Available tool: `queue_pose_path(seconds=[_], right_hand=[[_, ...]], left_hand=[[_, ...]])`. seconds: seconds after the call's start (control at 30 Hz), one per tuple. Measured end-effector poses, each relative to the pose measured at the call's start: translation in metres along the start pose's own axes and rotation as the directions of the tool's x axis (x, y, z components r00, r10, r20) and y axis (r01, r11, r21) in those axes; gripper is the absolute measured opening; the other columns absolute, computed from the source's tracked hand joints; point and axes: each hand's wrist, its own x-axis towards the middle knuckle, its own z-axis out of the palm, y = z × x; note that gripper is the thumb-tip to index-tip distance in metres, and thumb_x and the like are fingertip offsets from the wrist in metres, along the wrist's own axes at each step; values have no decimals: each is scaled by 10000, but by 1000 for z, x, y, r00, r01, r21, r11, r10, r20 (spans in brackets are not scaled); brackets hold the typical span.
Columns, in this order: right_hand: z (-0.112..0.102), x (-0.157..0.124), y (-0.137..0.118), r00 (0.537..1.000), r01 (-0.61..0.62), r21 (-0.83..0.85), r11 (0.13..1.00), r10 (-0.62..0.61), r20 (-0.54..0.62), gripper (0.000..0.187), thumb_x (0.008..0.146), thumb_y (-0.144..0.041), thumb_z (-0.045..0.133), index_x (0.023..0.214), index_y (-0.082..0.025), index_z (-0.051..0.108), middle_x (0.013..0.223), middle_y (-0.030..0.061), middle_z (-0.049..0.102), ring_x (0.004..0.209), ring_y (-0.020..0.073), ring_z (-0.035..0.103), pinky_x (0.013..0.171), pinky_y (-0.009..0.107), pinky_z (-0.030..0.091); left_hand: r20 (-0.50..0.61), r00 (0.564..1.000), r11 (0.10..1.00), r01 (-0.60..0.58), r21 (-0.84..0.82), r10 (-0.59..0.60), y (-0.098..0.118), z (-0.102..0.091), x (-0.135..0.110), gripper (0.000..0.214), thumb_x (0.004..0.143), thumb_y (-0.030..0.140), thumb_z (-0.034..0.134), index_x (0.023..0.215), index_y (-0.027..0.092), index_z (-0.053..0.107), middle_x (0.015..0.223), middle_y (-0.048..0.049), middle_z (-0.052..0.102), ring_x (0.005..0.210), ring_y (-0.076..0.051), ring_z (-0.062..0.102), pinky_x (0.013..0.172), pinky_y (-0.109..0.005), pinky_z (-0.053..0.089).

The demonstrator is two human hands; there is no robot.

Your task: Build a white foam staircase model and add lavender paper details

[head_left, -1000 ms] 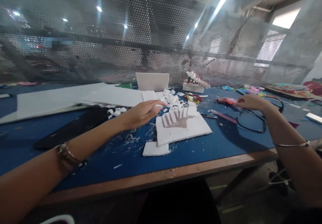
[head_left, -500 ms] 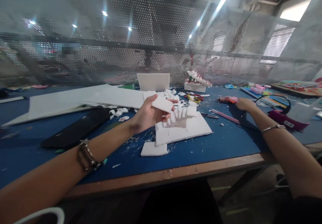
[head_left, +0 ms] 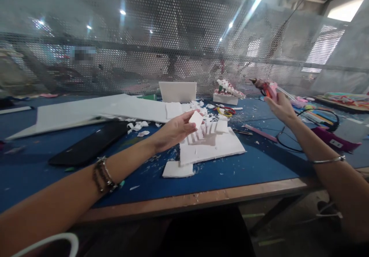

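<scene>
Between the thumb and fingers of my left hand (head_left: 176,131) is a small white foam piece (head_left: 196,120), held above the table. Below and to its right lies a white foam board (head_left: 215,149) with several upright foam strips (head_left: 206,129) along its back. A loose foam rectangle (head_left: 178,169) touches the board's front left corner. My right hand (head_left: 280,106) grips a pink glue gun (head_left: 268,89) by its handle, raised off the table with the nozzle pointing left. A dark cable (head_left: 284,139) loops on the table below it.
Large white foam sheets (head_left: 77,112) and a black flat object (head_left: 88,144) lie on the left. White scraps (head_left: 138,125), scissors (head_left: 225,112), a pink stick (head_left: 261,133) and a purple pouch (head_left: 336,139) are scattered about. A white panel (head_left: 178,92) stands at the back.
My right hand has lifted the glue gun off the table. My left hand has turned the foam piece, which now shows a different face.
</scene>
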Motion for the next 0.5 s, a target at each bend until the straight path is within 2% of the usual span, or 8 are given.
queue_pose_path(seconds=[0.07,0.13,0.27,0.37,0.5], right_hand=[[2,-9,-24,998,-28,-59,998,24,-59,433,707,-619,525,733,-217,365,643,-2,428,589,146,402,561,303,305],[3,-19,-48,996,13,-64,998,-19,-89,398,748,-605,483,763,-216,402,653,5,443,574,146,403,545,304,304],[3,-39,-88,987,148,-90,985,-153,-45,396,784,-579,462,899,-199,480,716,43,521,589,160,456,544,311,333],[4,-50,-105,963,269,-111,957,-268,29,416,788,-569,474,971,-195,486,741,56,567,586,164,476,540,309,347],[8,-60,-114,913,405,-102,908,-398,85,479,795,-566,470,1064,-170,474,831,90,609,640,186,525,558,309,374]], left_hand=[[12,1000,1000,3,25,-3,1,1,-1,676,741,288,683,1335,141,397,1298,-99,501,1250,-239,389,1047,-278,293],[31,999,999,4,42,-6,2,2,-2,673,725,293,698,1319,132,425,1244,-109,550,1240,-251,408,1056,-296,287],[52,998,1000,19,15,-20,4,2,-3,616,700,281,718,1259,139,500,1214,-110,578,1217,-256,446,1060,-316,296],[57,998,999,36,-28,-35,4,2,-4,593,688,306,728,1225,151,531,1221,-103,574,1186,-257,482,1036,-336,347],[69,997,999,31,-34,-28,5,0,-5,583,676,349,736,1194,149,558,1199,-107,584,1136,-271,524,1001,-369,399]])
